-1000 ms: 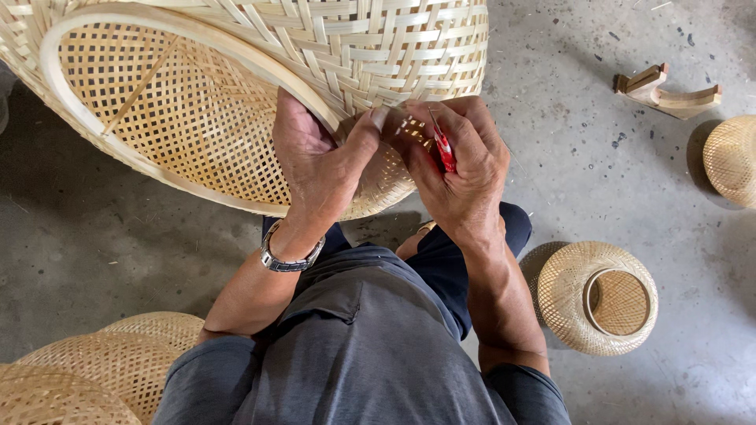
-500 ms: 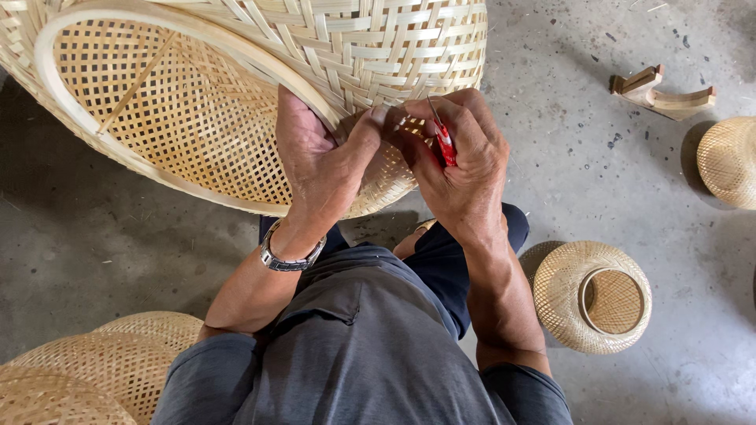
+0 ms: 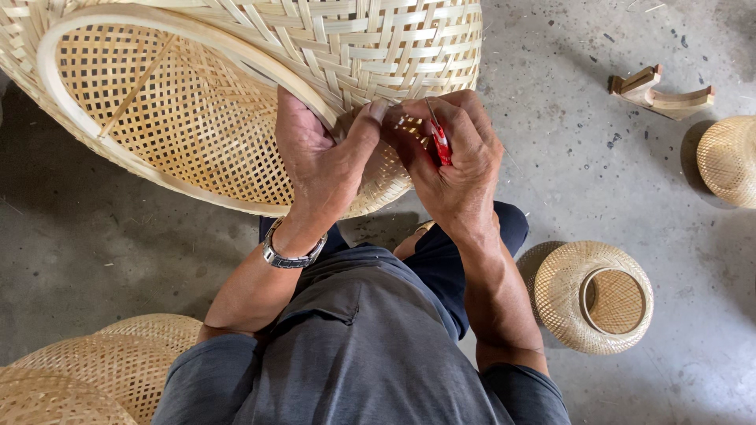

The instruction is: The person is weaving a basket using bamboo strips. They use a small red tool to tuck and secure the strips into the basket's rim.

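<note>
A large woven bamboo basket (image 3: 197, 118), pale and open-latticed, tilts above the person's lap; the left hand (image 3: 323, 161) grips its rim, the right hand (image 3: 457, 169) pinches a small red tool (image 3: 441, 144) beside it. Grey concrete floor (image 3: 567, 181) beneath, smaller basket (image 3: 591, 297) right

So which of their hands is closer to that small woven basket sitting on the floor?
Right. The right hand, holding a red tool, is above the small woven basket; the left hand grips the big basket's rim, farther away.
</note>
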